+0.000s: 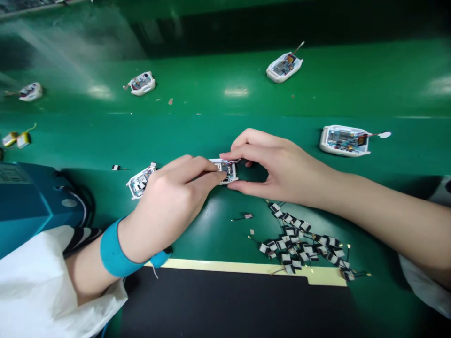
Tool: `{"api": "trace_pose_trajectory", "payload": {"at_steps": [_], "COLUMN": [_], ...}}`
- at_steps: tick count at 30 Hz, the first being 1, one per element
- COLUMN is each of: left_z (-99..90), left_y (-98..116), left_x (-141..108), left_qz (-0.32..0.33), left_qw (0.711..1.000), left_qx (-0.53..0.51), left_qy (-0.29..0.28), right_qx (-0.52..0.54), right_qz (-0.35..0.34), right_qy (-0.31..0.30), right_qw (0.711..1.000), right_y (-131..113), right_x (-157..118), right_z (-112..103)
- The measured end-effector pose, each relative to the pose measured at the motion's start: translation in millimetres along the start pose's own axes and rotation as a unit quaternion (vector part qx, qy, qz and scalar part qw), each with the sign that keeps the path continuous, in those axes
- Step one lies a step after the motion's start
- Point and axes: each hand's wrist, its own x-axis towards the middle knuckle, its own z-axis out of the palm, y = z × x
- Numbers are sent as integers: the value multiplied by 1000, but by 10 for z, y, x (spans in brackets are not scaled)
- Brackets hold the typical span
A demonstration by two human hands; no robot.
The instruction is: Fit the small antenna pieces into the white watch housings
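A white casing with a circuit board [230,172] lies on the green bench in front of me. My right hand [264,162] grips its right end between thumb and fingers, with the casing's top and bottom edges at the fingertips. Over its left part is my left hand [179,192], fingers closed and fingertips pressed on the board; whatever they may pinch is hidden. A teal band [114,249] circles my left wrist. Just left of that hand sits another white casing [138,184], partly covered by it.
Open casings lie at the right [345,141], upper right [283,68], upper middle [141,83] and far left [31,92]. Small black-and-white wired parts [291,244] are heaped below my right forearm. A blue device [38,206] and yellow parts [23,139] are left; a black mat [229,305] lies nearest.
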Motion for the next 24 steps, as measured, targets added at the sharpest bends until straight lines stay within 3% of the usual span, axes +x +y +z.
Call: {"api": "trace_pose_trajectory", "payload": {"at_steps": [14,24], "left_z": [28,27], "left_y": [25,28], "left_x": [16,27], "left_qz": [9,-4], "left_qw": [999,1000], "left_qx": [25,7], "left_qy": [23,3], "right_qx": [1,0], "right_qz": [-11,-18], "right_qy": [8,3], "right_qw": [1000,1000], "right_y": [10,5], "right_x": [2,-1], "right_z": [-2,-9]}}
